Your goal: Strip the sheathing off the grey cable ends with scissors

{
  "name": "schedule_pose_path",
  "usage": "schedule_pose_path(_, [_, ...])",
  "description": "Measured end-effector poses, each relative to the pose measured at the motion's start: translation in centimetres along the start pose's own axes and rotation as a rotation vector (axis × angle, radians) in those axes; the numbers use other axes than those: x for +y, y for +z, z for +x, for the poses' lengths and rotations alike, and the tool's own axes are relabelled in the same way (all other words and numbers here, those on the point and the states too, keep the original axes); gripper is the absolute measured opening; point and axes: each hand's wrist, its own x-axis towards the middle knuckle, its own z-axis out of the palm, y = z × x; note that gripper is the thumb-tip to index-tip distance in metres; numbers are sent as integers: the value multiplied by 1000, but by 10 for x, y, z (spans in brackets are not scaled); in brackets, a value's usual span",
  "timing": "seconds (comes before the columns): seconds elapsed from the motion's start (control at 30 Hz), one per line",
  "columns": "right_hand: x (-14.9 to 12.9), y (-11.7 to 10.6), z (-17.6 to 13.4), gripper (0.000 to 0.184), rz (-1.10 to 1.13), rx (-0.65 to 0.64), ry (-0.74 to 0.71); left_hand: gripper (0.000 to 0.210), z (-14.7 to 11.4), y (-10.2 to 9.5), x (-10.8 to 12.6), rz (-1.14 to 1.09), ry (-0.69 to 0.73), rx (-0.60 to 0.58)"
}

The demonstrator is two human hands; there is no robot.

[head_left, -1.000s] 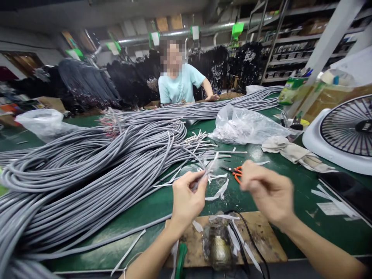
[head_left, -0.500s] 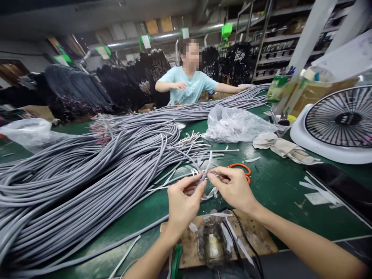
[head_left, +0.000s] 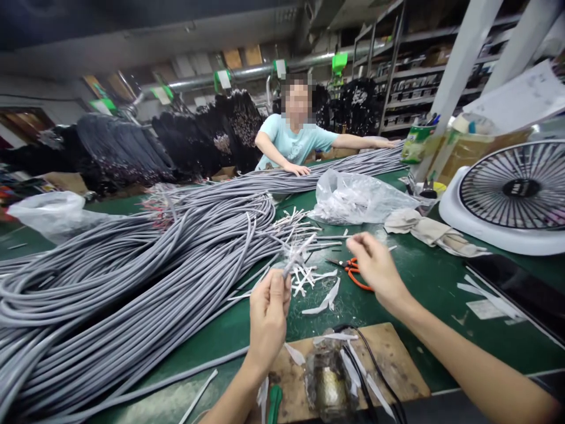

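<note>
My left hand is closed round a grey cable near its end, where pale, wispy strands fan out above the fingers. To the right, my right hand is raised over the table with thumb and fingers pinched together; whatever sits between them, if anything, is too small to make out. Under it lies a pair of orange-handled cutters. White scraps are scattered between the two hands. A big bundle of grey cables fills the left, some with white stripped ends.
Nearest me stands a wooden board with a metal device and black cords. Across the table a person in a light blue shirt touches the cables. A clear plastic bag, a cloth, a white fan and a phone lie to the right.
My hands have parted: the right moved right and up, off the cable, while the left still grips it. The cable's end now looks frayed. The person opposite has lowered an arm onto the cables.
</note>
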Motion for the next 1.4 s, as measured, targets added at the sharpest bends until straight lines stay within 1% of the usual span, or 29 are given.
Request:
schedule_pose_path(0.07, [-9,5,-10,32,-82,-230,-67,37,3,0,-1,-69,-70,-61])
schedule_pose_path(0.1, [-14,9,-16,33,-104,-308,-113,37,4,0,-2,-89,-93,-86])
schedule_pose_path(0.13, [-18,12,-22,34,-118,-368,-153,37,5,0,-3,-101,-104,-101])
schedule_pose_path(0.2, [-24,18,-30,33,-135,-407,-205,37,4,1,-4,-90,-101,-116])
schedule_pose_path(0.4, [-23,17,-30,34,-163,-420,-211,38,-1,6,-3,21,-49,-128])
schedule_pose_path(0.67, [-23,20,-32,38,-118,-466,-166,35,-1,3,-4,-17,-44,-143])
schedule_pose_path(0.8, [-20,22,-35,38,-9,-468,-128,34,-2,3,-3,9,-25,-137])
schedule_pose_path(0.93, [-17,24,-35,38,101,-485,-78,33,-3,4,-3,-29,-42,-164])
schedule_pose_path(1.1, [-18,26,-34,37,222,-487,-82,34,-3,6,-6,5,-52,-165])
schedule_pose_path(1.2, [-21,26,-35,35,269,-457,-133,36,-1,8,-10,54,-76,-174])
schedule_pose_path(1.27, [-22,25,-38,33,196,-418,-229,35,1,9,-11,126,-46,-130])
schedule_pose_path(1.3, [-22,24,-41,32,141,-399,-311,35,2,9,-12,168,-19,-98])
schedule_pose_path(1.4, [-23,20,-47,23,-12,-319,-618,35,5,10,-11,263,55,-16])
